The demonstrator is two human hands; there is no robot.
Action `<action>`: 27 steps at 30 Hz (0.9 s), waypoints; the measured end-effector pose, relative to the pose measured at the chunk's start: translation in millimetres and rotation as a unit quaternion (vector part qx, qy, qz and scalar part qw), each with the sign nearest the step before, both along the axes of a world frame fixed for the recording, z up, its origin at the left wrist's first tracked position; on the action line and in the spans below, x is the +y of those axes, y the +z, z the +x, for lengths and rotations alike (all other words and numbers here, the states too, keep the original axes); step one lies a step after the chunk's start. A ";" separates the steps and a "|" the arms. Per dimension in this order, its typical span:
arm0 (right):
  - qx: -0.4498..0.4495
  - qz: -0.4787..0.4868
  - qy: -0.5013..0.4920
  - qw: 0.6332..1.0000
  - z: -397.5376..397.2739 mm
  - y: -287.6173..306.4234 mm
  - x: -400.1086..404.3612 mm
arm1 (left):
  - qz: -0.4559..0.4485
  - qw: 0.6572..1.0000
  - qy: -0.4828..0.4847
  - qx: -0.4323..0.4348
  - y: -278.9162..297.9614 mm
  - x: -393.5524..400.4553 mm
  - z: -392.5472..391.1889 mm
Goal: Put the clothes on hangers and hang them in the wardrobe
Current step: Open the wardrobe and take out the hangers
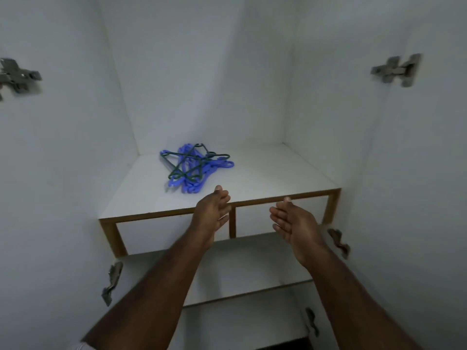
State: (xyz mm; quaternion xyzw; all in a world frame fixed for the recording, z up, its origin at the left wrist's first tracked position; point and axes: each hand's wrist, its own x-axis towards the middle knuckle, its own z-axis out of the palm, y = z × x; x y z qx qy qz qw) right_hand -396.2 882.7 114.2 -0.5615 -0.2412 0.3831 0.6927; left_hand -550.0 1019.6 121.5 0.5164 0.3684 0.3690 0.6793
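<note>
View from a head-worn camera into an open white wardrobe (192, 72). A tangled pile of blue and dark green plastic clothes hangers (194, 168) lies on a white shelf with a wooden front edge (265, 173), toward its left rear. Two bare forearms reach forward. The left hand (212, 210) hovers just in front of the pile, near the shelf edge, fingers straight, its grip loose and holding nothing. The right hand (293, 221) is well to the right of the pile, palm turned inward, fingers relaxed, its grip wide and holding nothing. Metal door hinges (396, 69) sit on the side walls.
</note>
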 end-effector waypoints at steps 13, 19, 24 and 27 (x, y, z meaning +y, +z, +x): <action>0.111 -0.015 0.083 0.990 -36.1 2.7 186.6 | -0.009 0.984 0.180 -0.015 17.9 168.9 -50.5; 0.234 -0.009 0.146 0.961 -19.9 -4.4 252.1 | -0.033 0.972 0.233 -0.005 19.8 214.8 -57.4; 0.301 -0.059 0.150 0.940 -5.3 -9.6 293.2 | -0.070 0.973 0.212 0.050 14.4 245.2 -57.4; 0.337 -0.069 0.160 0.925 -0.6 -13.8 308.5 | -0.111 0.977 0.176 0.053 11.6 255.4 -51.6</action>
